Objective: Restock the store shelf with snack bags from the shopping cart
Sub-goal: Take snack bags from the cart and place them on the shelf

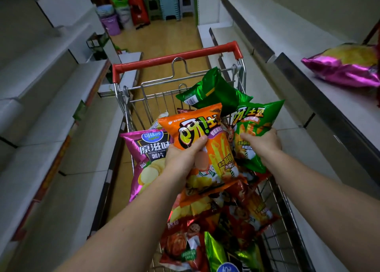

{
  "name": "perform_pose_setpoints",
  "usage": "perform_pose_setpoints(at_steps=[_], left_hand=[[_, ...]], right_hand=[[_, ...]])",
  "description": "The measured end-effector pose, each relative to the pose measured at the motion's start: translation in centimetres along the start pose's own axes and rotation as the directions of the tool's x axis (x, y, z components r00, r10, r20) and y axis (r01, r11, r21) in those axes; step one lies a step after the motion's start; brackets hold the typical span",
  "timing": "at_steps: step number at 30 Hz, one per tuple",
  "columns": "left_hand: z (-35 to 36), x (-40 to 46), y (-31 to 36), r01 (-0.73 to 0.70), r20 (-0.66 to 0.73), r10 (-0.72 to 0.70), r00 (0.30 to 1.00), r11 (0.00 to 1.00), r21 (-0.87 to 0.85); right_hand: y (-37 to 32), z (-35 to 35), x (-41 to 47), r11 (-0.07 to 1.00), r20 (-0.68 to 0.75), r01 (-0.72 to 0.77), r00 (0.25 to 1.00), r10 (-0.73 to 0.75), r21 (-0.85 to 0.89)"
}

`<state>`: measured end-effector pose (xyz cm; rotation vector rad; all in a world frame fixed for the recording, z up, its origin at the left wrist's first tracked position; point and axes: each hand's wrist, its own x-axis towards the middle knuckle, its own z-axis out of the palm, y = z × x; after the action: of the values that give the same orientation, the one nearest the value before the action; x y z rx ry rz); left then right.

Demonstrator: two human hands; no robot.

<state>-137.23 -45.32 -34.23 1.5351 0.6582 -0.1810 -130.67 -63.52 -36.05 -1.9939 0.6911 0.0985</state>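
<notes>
My left hand grips a glossy orange foil snack bag above the wire shopping cart with the red handle; my right hand clutches a shiny green foil snack bag just beside it, over the cart's right side. I judge this the pick-up step. Next, both bags must swing right of the cart onto the white store shelf, near the purple foil chip bag.

Narrow aisle; wood-look floor; stacked plastic stools at far end.

The pink chip bag reads "原滋味 ORIGINAL FLAVOR 薯片".
</notes>
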Motion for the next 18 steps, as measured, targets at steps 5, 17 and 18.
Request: perform_pose_setpoints(at_steps=[5, 17, 18], left_hand=[[0.2, -0.8, 1.5, -0.071, -0.011, 0.071, 0.997, 0.997, 0.008], [-1.1, -7.5, 9.6, -0.29, 0.011, 0.29, 0.957, 0.956, 0.051], [-1.4, -8.3, 10.6, -0.315, 0.015, 0.315, 0.949, 0.947, 0.054]], right_hand=[[-0.1, -1.3, -2.4, 0.997, -0.011, 0.077, 0.997, -0.077, -0.002], [-5.5, -7.6, -10.5, 0.941, -0.098, 0.336, 0.939, -0.33, 0.042], [-6.2, -8.2, -11.5, 0.933, -0.121, 0.356, 0.929, -0.349, 0.045]])
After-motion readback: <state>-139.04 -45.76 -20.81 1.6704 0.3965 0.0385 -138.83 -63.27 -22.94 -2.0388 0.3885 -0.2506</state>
